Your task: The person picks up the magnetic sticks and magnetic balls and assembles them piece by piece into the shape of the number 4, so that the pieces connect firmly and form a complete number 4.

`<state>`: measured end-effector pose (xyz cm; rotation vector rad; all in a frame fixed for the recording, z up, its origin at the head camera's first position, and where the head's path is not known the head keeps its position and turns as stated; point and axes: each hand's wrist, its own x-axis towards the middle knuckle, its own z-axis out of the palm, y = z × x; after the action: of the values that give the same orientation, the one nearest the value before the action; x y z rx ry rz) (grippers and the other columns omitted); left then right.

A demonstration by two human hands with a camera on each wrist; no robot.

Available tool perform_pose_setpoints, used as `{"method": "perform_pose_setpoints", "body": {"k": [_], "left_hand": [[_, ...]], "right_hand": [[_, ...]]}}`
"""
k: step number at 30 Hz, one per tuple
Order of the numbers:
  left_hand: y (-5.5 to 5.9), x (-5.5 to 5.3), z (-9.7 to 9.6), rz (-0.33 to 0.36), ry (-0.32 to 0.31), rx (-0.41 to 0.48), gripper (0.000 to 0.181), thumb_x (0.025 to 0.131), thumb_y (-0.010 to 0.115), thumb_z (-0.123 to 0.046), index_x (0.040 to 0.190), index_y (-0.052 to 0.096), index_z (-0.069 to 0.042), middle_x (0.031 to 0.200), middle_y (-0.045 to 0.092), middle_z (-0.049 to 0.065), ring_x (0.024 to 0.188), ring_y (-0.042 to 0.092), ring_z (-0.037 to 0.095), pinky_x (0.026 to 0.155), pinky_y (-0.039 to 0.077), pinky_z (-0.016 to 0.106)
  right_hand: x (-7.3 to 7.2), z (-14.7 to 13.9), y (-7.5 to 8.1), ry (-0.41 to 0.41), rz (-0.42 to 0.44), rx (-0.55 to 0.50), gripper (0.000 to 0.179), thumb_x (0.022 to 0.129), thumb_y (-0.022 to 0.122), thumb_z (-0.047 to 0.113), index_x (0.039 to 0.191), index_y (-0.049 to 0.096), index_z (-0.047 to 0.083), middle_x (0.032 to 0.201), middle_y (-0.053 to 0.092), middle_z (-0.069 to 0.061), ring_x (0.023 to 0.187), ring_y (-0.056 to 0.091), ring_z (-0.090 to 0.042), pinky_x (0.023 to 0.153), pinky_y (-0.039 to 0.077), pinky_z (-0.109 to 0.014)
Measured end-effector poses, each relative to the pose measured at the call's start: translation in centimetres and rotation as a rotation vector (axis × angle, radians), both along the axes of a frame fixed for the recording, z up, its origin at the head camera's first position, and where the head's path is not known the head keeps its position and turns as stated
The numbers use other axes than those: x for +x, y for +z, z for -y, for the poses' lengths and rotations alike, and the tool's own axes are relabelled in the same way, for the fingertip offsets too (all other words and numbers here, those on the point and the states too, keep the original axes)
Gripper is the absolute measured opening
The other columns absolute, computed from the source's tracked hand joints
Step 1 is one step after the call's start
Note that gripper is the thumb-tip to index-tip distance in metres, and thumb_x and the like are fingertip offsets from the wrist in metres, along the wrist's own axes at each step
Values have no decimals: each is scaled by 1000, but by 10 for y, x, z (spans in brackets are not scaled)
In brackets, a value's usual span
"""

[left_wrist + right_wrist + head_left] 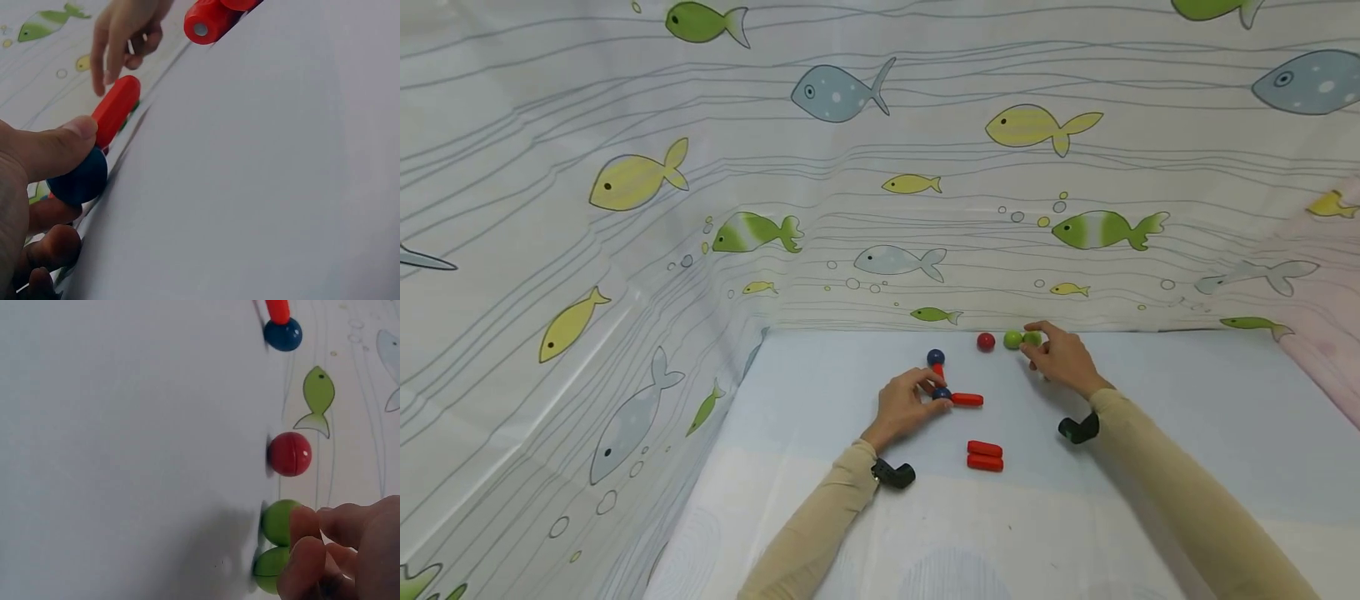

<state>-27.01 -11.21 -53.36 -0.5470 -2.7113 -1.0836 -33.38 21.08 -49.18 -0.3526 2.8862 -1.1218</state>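
Observation:
My left hand (906,406) holds a dark blue ball (78,181) between thumb and fingers. Joined to that ball, a red stick (967,400) points right. Another red stick (937,370) runs from it to a second blue ball (936,357) farther back. By the back edge, my right hand (1063,360) has thumb and forefinger around the right-hand green ball (269,570), which they partly cover. The other green ball (1012,339) sits just left of it, close against it in the right wrist view.
A red ball (986,342) lies left of the green ones. Two loose red sticks (985,455) lie side by side nearer the front; one shows a silvery end in the left wrist view. Fish-patterned sheets (850,183) rise behind and left of the white table (820,375).

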Motion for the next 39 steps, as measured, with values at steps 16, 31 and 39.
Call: {"method": "perform_pose_setpoints", "body": {"k": [16, 31, 39], "left_hand": [[1, 2, -1, -19, 16, 17, 36, 81, 93, -39, 108, 74, -23, 94, 78, -3, 66, 52, 2, 61, 39, 19], [1, 6, -2, 29, 76, 56, 37, 81, 93, -39, 104, 76, -16, 85, 71, -3, 66, 50, 1, 61, 38, 19], [-1, 7, -1, 20, 79, 50, 37, 83, 92, -40, 104, 76, -14, 68, 56, -8, 60, 46, 0, 59, 35, 19]], "right_hand": [[-13, 4, -11, 36, 72, 66, 56, 105, 65, 27, 155, 49, 5, 64, 68, -1, 49, 56, -18, 51, 41, -32], [-18, 11, -16, 54, 72, 56, 58, 107, 64, 29, 157, 46, 7, 66, 67, -3, 49, 58, -19, 51, 48, -33], [-15, 12, -14, 70, 69, 39, 53, 107, 64, 27, 151, 49, 1, 67, 67, -3, 50, 59, -19, 53, 48, -33]]}}
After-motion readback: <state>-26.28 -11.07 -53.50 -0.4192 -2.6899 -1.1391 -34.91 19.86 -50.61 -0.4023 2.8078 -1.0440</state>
